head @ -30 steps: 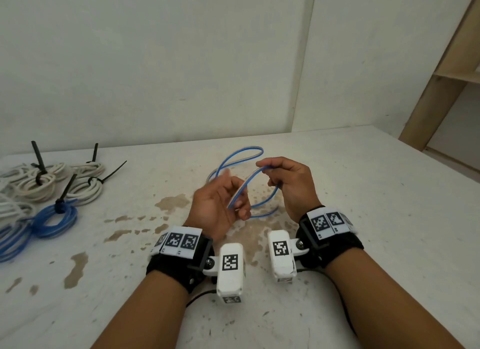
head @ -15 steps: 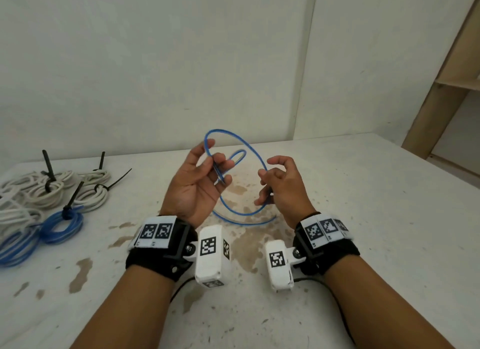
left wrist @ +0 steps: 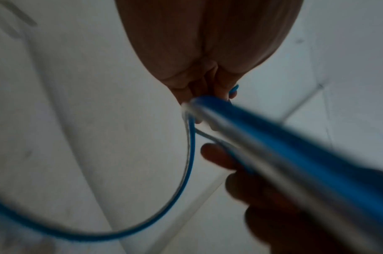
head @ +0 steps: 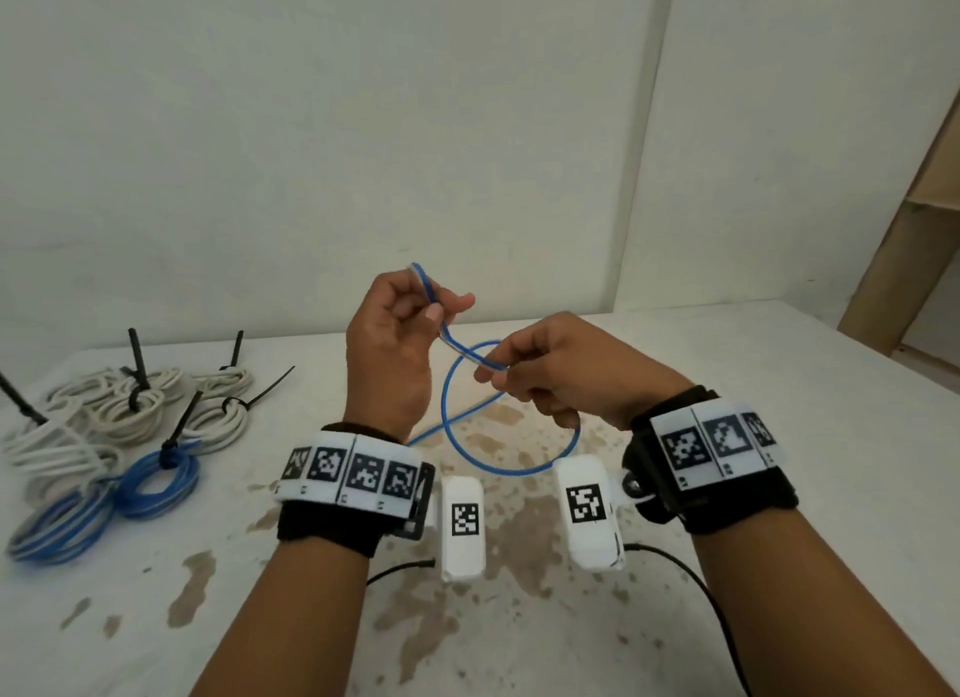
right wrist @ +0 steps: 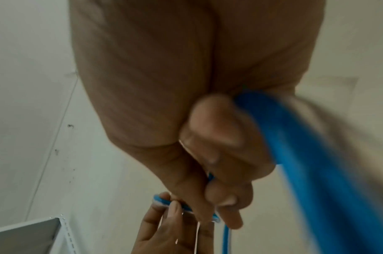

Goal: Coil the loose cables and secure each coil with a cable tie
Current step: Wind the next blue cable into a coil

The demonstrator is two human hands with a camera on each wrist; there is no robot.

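Above the stained white table [head: 779, 488], the left hand [head: 389, 353] pinches one end of a thin blue-and-white striped cable [head: 457, 436], raised. The right hand [head: 561, 379] pinches the same cable lower down, fingers curled round it; a loop hangs between them. The wristbands' [head: 353, 470] square black-and-white code markers carry no readable writing.

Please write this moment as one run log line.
left hand: pinches blue cable | right hand: pinches same cable | one loop formed | no tie
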